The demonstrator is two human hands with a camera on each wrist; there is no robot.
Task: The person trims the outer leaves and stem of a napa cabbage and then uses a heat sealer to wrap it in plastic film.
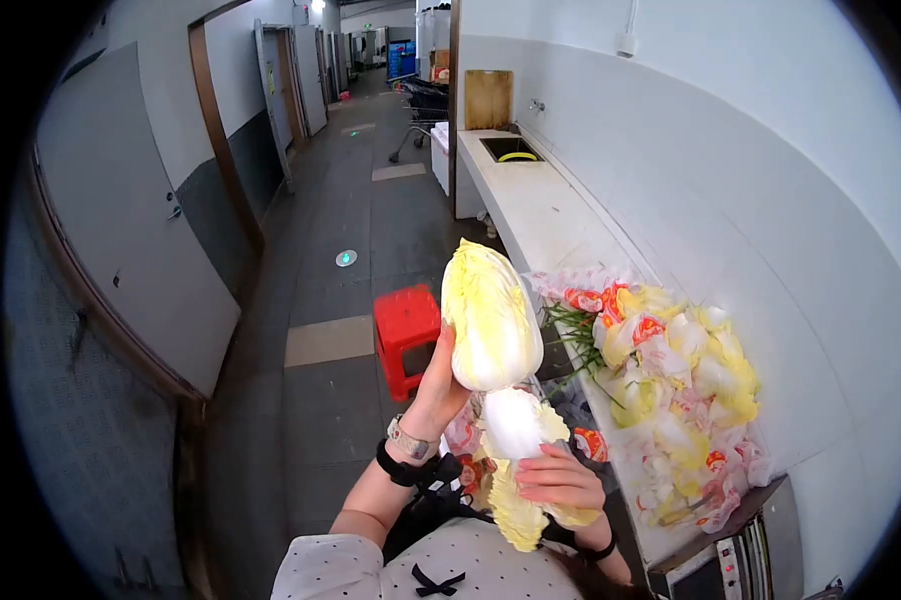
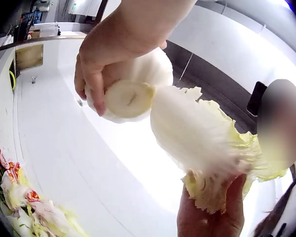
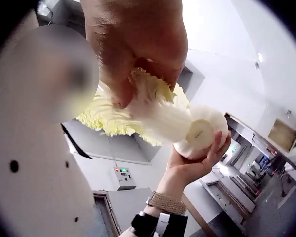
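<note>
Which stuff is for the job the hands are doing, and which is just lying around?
For the job:
pale yellow-and-white oval cabbage in the left hand
frilly-edged white-and-yellow leaf in the right hand

Just lying about, it seems:
red plastic stool
brown rectangular wooden-looking board

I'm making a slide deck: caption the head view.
Left hand holding a cabbage, right hand a yellow-edged leaf, beside a long counter.

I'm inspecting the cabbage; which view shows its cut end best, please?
The left wrist view: the cut end faces the camera, large and clear. The right wrist shows it smaller; the head view shows the cabbage with that end hidden.
</note>
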